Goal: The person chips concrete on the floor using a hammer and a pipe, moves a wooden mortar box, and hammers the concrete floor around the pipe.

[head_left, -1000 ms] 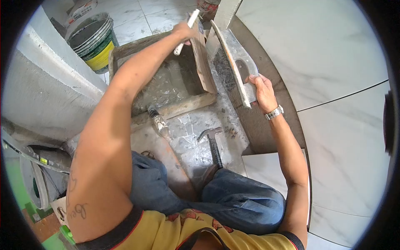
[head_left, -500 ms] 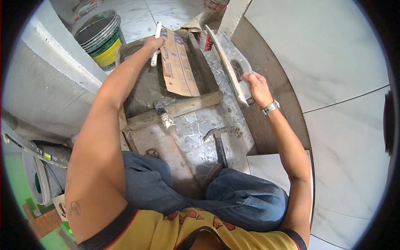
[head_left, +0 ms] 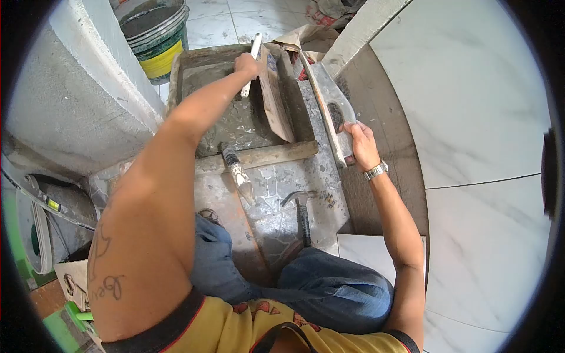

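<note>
My left hand (head_left: 247, 66) is wrapped round a white stick-like handle (head_left: 252, 65) above a tray of wet grey mortar (head_left: 235, 126). A piece of cardboard (head_left: 275, 100) stands tilted beside that hand, inside the tray's right part; whether the hand also grips it is hard to tell. My right hand (head_left: 361, 145), with a watch on the wrist, grips the lower end of a grey float (head_left: 336, 100) held on edge to the right of the tray. Below the tray's front edge (head_left: 259, 157) lie a brush (head_left: 237, 175) and a hammer (head_left: 302, 215).
A green bucket with a yellow band (head_left: 156, 44) stands at the back left, next to a rough pale wall (head_left: 65, 100). Large marble-look tiles (head_left: 477, 117) cover the right side. A level (head_left: 47, 200) and a pail (head_left: 41, 235) are at lower left. Papers and a bag lie behind the tray.
Over the last half second, my left hand has moved right relative to the tray, and the cardboard has turned from face-up to nearly edge-on. My right hand still holds the float. The view has shifted.
</note>
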The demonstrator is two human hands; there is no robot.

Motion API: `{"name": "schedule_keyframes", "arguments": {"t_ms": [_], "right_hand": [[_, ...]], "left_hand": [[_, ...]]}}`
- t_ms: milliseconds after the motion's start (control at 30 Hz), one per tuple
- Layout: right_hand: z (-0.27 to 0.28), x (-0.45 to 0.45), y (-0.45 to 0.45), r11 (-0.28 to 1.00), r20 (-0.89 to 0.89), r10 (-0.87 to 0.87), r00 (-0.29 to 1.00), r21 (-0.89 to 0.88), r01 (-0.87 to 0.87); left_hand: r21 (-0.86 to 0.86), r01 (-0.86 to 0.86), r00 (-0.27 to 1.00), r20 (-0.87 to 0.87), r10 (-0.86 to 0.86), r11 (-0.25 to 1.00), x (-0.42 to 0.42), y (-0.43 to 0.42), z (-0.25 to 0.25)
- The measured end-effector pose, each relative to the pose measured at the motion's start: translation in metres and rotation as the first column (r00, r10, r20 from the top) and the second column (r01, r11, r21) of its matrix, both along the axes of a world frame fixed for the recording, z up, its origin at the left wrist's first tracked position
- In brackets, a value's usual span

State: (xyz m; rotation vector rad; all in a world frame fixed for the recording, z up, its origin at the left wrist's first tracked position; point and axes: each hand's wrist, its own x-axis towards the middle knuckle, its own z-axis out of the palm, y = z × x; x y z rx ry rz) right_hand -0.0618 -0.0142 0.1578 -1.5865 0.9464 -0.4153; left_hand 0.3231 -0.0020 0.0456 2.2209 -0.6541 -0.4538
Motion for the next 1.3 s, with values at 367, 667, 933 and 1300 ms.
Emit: {"name": "schedule_keyframes", "arguments": {"t_ms": [367,667,933,1300], "right_hand": [[-0.019,0.024,-0.004,0.999,-0.006,0.051,0.999,-0.018,-0.051],[-0.018,0.004,-0.003,0.997,-0.083,0.072,0.994,0.005,-0.072],[-0.016,-0.002,-0.003,0.998,-0.074,0.066,0.995,-0.019,-0.067],[-0.016,0.003,0.006,0.997,-0.047,0.082,0.996,0.015,-0.081]], "left_hand": [[0.019,0.176,0.975,-0.14,-0.171,0.984,-0.001,-0.006,0.005],[-0.008,0.394,0.854,-0.367,-0.369,0.919,0.018,0.048,-0.024],[0.26,0.58,0.762,0.163,-0.627,0.772,-0.012,0.096,-0.025],[0.403,0.471,0.799,0.181,-0.573,0.785,-0.012,0.097,-0.038]]}}
